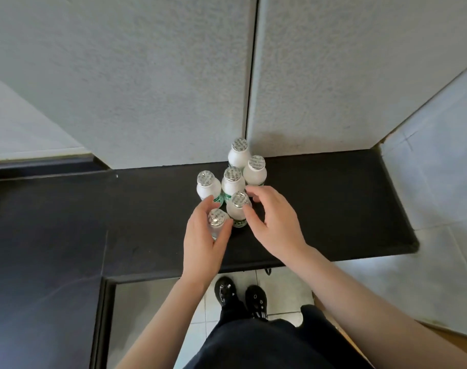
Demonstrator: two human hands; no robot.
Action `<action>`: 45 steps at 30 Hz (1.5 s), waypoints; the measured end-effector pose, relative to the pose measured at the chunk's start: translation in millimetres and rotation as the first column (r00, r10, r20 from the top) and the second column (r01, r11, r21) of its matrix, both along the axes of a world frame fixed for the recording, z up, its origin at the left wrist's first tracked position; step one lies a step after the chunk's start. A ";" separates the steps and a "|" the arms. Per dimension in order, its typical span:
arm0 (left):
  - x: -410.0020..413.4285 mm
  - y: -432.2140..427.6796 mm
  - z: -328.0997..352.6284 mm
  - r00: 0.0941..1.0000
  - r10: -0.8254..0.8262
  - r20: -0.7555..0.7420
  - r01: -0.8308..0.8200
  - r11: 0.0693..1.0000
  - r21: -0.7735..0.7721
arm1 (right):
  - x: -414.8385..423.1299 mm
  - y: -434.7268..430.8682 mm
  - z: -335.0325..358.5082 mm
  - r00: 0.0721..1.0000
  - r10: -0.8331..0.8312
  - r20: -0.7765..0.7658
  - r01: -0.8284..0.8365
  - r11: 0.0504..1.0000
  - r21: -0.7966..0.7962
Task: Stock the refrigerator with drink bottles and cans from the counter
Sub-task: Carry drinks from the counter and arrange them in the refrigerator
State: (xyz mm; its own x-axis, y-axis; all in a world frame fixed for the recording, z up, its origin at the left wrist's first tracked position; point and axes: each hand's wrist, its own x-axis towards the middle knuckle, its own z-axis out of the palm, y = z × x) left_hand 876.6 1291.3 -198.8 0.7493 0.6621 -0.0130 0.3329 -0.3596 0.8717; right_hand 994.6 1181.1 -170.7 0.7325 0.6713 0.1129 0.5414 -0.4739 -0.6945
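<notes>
On the black bench (333,195), six foil-capped bottles (232,183) stand clustered, some touching. My left hand (200,243) grips the nearest bottle (217,221) at its neck. My right hand (275,222) curves round the next bottle (239,206); whether that grip has closed, I cannot tell. Risk: a lift here could topple the tight neighbours, and smooth necks may slip.
</notes>
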 end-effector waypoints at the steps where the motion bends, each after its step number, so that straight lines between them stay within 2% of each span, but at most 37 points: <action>1: -0.1 2.8 0.5 1.000 -0.015 -0.001 0.015 1.000 -0.002 | -0.5 4.9 -0.3 1.000 0.014 0.011 -0.014 1.000 -0.014; 8: -9.9 14.2 -3.9 0.999 -0.049 0.002 0.049 0.998 0.033 | -3.4 18.2 -15.3 0.999 -0.011 0.046 0.014 0.997 -0.072; 14: -20.5 18.6 -3.4 1.000 0.011 -0.009 -0.011 1.000 0.002 | -10.3 13.1 -21.5 0.995 -0.044 0.094 0.043 0.999 0.016; 20: -39.5 13.0 10.2 0.983 0.177 0.040 -0.174 0.983 -0.065 | -15.0 -0.6 -17.1 0.998 -0.039 0.042 0.039 0.999 0.010; 28: -86.6 -20.8 26.0 0.870 0.466 0.162 -0.452 0.884 -0.116 | -30.3 -6.8 4.2 0.989 0.146 0.030 -0.149 0.981 0.128; 32: -119.7 -41.7 38.4 0.773 0.595 0.219 -0.597 0.799 -0.065 | -48.0 7.6 18.4 0.957 0.290 0.010 -0.285 0.932 0.226; 37: -179.1 -77.8 57.2 0.569 0.781 0.258 -0.796 0.602 -0.064 | -97.3 28.7 25.0 0.849 0.527 -0.027 -0.493 0.812 0.312; 41: -239.4 -116.5 66.5 0.356 0.903 0.240 -0.926 0.375 -0.039 | -159.3 40.6 24.9 0.702 0.709 -0.073 -0.652 0.681 0.334; 45: -304.6 -165.5 73.5 0.145 0.960 0.240 -0.986 0.161 -0.048 | -235.2 37.6 28.2 0.508 0.857 -0.087 -0.799 0.507 0.324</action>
